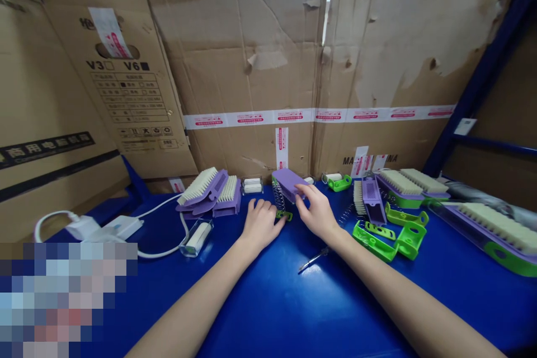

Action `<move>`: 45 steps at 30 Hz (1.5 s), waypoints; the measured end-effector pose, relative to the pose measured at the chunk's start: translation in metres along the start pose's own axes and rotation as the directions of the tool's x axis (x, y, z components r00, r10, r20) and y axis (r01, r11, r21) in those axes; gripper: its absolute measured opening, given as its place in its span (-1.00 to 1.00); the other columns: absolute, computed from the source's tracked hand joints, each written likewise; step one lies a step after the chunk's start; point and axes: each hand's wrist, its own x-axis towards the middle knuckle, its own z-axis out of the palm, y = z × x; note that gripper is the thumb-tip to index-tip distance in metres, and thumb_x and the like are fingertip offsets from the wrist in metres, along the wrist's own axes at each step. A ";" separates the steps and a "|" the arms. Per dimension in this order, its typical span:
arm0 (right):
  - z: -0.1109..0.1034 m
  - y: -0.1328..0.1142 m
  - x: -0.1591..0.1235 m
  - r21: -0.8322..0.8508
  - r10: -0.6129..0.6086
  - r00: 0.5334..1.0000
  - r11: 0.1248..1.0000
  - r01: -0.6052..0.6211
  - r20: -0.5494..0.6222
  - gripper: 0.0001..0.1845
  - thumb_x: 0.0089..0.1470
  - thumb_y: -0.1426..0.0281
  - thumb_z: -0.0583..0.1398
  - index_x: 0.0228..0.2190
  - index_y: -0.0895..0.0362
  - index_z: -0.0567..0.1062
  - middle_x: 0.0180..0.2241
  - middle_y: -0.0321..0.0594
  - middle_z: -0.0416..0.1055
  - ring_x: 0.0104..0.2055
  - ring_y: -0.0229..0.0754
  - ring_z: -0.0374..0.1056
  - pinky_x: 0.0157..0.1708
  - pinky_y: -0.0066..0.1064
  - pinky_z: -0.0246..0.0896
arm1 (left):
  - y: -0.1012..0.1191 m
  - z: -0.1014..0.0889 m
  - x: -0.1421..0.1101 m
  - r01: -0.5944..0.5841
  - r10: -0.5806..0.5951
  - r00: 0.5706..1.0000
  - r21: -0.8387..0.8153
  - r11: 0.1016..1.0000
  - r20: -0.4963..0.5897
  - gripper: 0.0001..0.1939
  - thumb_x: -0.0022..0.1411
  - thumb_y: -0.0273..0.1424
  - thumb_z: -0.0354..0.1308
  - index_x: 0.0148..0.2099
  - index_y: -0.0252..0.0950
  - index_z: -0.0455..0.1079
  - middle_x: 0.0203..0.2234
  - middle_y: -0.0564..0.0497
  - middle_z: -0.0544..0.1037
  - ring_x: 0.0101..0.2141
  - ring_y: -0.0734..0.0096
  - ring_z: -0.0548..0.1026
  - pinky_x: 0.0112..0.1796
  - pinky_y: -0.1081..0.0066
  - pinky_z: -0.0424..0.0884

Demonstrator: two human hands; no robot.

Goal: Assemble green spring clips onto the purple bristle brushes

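The right hand (pixel 316 207) holds a purple piece (pixel 288 182) by its right end, with the thumb and fingers pinched on it. This piece is near the middle of the worktop (pixel 260 302), toward the back edge, tilted up. A coil spring (pixel 278 196) hangs down by its left end, and a small green plate (pixel 286 216) is at the bottom of the spring. The left hand (pixel 260 225) is bent beside that plate; I cannot tell if it grips it or only touches it. The purple piece looks light, stiff and a bit slippery, like hard plastic, so it is best to take it by its two long sides. The spring looks bouncy, and it may jump if squeezed crooked, so the plate is best pinched at its edges. I count one purple piece in the right hand and one green plate by the left hand. Toward the left edge is one pile (pixel 216 196) with two bristle blocks showing. Toward the right edge there are four more: one on a small brush (pixel 371 199), two on the back brushes (pixel 413 182), and one on a big brush (pixel 495 229) by the right edge. Four loose green parts (pixel 409 240) lie together on the right, and one green clip (pixel 340 183) sits by the back edge. Two clear boxes (pixel 197 238) are easy to see, and one thin metal tool (pixel 312 261) lies near the middle.
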 end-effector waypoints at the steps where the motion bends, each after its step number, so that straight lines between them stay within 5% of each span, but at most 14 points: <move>1: 0.001 0.000 -0.001 -0.011 0.001 1.000 1.000 0.000 0.017 -0.73 0.10 0.45 0.05 -0.15 0.13 0.41 -0.23 -0.10 0.43 -0.18 -0.10 0.37 -0.16 -0.25 0.31 | 0.000 0.000 0.000 0.006 -0.006 1.000 0.010 1.000 -0.002 -0.65 0.24 -0.18 -0.02 -0.31 -0.34 0.44 -0.35 -0.17 0.51 -0.21 0.12 0.39 -0.07 0.11 0.16; 9: 0.003 -0.001 -0.003 -0.129 0.013 0.998 0.992 -0.004 0.063 -0.74 0.08 0.47 0.05 -0.17 0.15 0.42 -0.23 -0.08 0.42 -0.14 -0.06 0.34 -0.13 -0.23 0.29 | 0.000 0.000 0.001 0.091 -0.091 0.996 -0.018 0.996 0.005 -0.70 0.24 -0.22 -0.01 -0.38 -0.32 0.38 -0.41 -0.13 0.51 -0.25 0.13 0.44 -0.17 0.17 0.21; 15: 0.001 0.002 -0.002 -0.265 0.097 0.995 0.960 -0.085 0.032 -0.74 0.06 0.46 0.07 -0.19 0.18 0.44 -0.24 -0.03 0.41 -0.13 0.00 0.30 -0.13 -0.17 0.25 | -0.001 0.000 0.002 0.202 -0.203 0.979 -0.061 0.977 -0.008 -0.68 0.21 -0.19 0.03 -0.17 -0.37 0.30 -0.44 -0.13 0.52 -0.30 0.13 0.48 -0.17 0.22 0.23; 22: 0.005 0.008 0.001 -0.351 0.283 0.959 0.901 -0.253 0.033 -0.24 -0.03 0.14 0.18 0.13 0.26 0.15 0.03 0.14 0.23 0.04 0.17 0.16 -0.09 -0.02 0.18 | -0.004 0.003 0.001 0.193 -0.201 0.979 -0.210 0.959 -0.019 -0.79 0.21 -0.30 0.04 -0.16 -0.32 0.30 -0.46 -0.03 0.51 -0.33 0.22 0.48 -0.22 0.26 0.28; 28: 0.000 -0.018 0.001 -0.176 0.194 0.981 0.966 -0.191 0.000 -0.52 0.05 0.15 0.11 -0.06 0.17 0.38 -0.07 0.00 0.35 -0.01 0.05 0.22 -0.05 -0.11 0.14 | 0.007 0.003 -0.003 0.176 -0.290 0.941 -0.477 0.861 -0.176 -0.85 0.21 -0.31 0.05 -0.22 -0.28 0.28 -0.46 0.01 0.49 -0.36 0.30 0.47 -0.25 0.30 0.35; 34: 0.005 -0.041 -0.008 0.240 0.215 0.907 0.919 -0.313 0.362 -0.58 0.12 0.22 0.05 -0.03 0.16 0.35 -0.24 -0.12 0.49 -0.24 -0.13 0.41 -0.23 -0.32 0.26 | 0.018 0.003 -0.008 0.035 -0.232 0.955 -0.704 0.709 -0.186 -0.75 0.27 -0.42 -0.07 -0.01 -0.28 0.24 -0.12 -0.12 0.48 -0.12 0.28 0.47 -0.13 0.29 0.40; 45: 0.002 -0.034 -0.002 0.371 0.407 0.909 0.833 -0.411 0.093 -0.55 -0.04 0.23 0.20 -0.10 0.15 0.35 -0.42 -0.28 0.44 -0.39 -0.20 0.36 -0.31 -0.37 0.25 | 0.025 0.001 -0.013 -0.058 -0.056 0.987 -0.666 0.743 -0.148 -0.46 0.22 -0.42 -0.03 0.21 -0.35 -0.10 0.10 -0.31 0.27 0.10 0.15 0.30 0.03 0.10 0.30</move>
